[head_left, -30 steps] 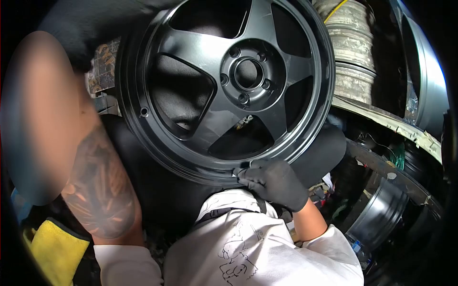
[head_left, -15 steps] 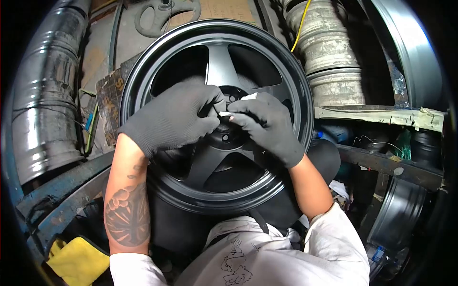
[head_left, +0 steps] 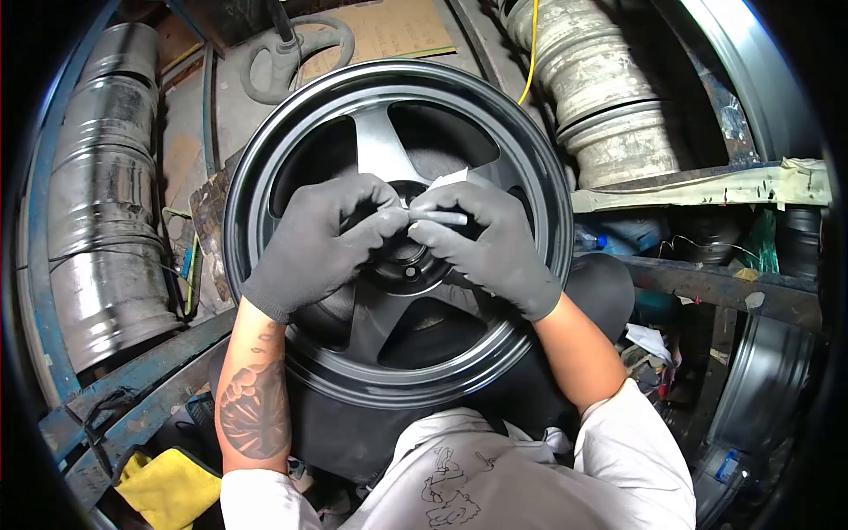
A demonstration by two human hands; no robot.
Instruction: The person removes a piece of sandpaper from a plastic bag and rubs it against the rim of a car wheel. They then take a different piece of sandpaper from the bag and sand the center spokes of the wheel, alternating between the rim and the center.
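A dark grey five-spoke wheel rim (head_left: 369,360) lies face up across the person's lap. Over its hub, my left hand (head_left: 331,234) and my right hand (head_left: 490,238), both in dark grey knit gloves, meet fingertip to fingertip. My right hand is closed on a small folded white paper-like piece (head_left: 452,217), one corner of which sticks up behind the index finger. Thumb and fingers of my left hand pinch together at the near end of that piece. Part of it is hidden by the gloves. Below the hands, bolt holes show in the hub.
Stacked metal rims (head_left: 110,212) stand to the left, and worn whitish rims (head_left: 618,124) to the upper right. A grey handwheel (head_left: 284,57) is beyond the wheel. A yellow cloth (head_left: 168,488) hangs at lower left. A taped rail (head_left: 698,194) runs along the right, with a bottle below.
My left fingers have shifted to meet my right fingertips, and more of the white piece shows in my right hand. The view has shifted, so the wheel sits slightly lower.
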